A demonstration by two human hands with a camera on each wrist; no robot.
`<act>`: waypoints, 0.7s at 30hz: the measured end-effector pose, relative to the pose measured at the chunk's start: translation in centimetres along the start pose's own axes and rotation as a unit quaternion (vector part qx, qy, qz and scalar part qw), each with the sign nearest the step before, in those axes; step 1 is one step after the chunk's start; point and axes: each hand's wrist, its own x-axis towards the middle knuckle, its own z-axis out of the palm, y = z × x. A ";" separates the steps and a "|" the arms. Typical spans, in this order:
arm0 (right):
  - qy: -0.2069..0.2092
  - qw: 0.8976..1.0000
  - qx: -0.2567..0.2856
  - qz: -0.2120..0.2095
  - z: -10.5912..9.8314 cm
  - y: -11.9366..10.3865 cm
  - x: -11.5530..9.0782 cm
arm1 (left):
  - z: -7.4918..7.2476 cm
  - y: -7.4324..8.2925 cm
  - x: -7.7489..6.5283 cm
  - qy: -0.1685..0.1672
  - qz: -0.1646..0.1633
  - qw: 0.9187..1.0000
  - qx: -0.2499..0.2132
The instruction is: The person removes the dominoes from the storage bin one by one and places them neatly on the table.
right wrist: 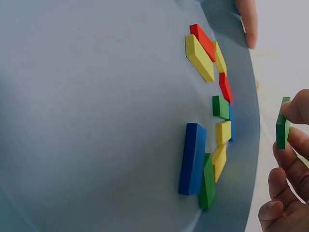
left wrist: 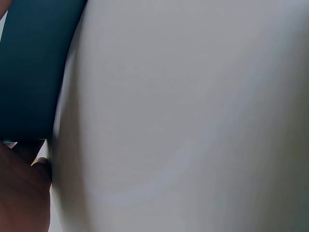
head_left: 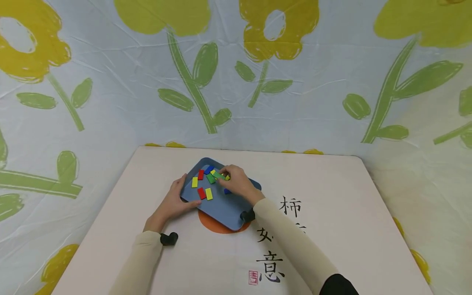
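A blue-grey tray (head_left: 225, 209) lies at an angle on the table, with several small red, yellow, green and blue blocks in it. My left hand (head_left: 175, 200) holds the tray's left corner, its thumb along the near edge and its fingers on the far-left side. Above the blocks, my right hand (head_left: 237, 180) pinches a green block (right wrist: 284, 123) between thumb and fingertips. In the right wrist view, a blue block (right wrist: 193, 159) leans near another green block (right wrist: 207, 183); a yellow block (right wrist: 199, 58) lies beside a red one (right wrist: 203, 42). The left wrist view shows mostly tabletop.
The pale table (head_left: 368, 229) bears black characters (head_left: 271, 266) and an orange printed shape (head_left: 217, 225) partly under the tray. A flower-patterned cloth (head_left: 313, 114) hangs behind the table and at its sides. Each wrist wears a dark device (head_left: 169, 239).
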 end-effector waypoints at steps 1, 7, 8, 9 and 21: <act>0.000 1.000 0.000 0.001 -0.1 0.0 -0.1 | 0.0 0.0 0.0 0.000 -0.001 1.000 0.000; 0.021 1.000 0.009 0.004 -1.3 0.0 -0.6 | 0.1 0.0 -0.2 0.007 0.005 1.000 -0.005; 0.026 1.000 0.009 0.004 -1.5 0.1 -0.6 | 0.1 0.1 -0.2 0.010 0.007 1.000 -0.005; 0.030 1.000 0.005 0.004 -1.8 0.2 -0.7 | 0.1 0.1 -0.2 0.012 0.010 1.000 -0.005; 0.058 0.998 -0.011 0.011 -4.3 2.2 -2.1 | -0.2 0.7 -0.5 0.004 0.027 0.999 0.039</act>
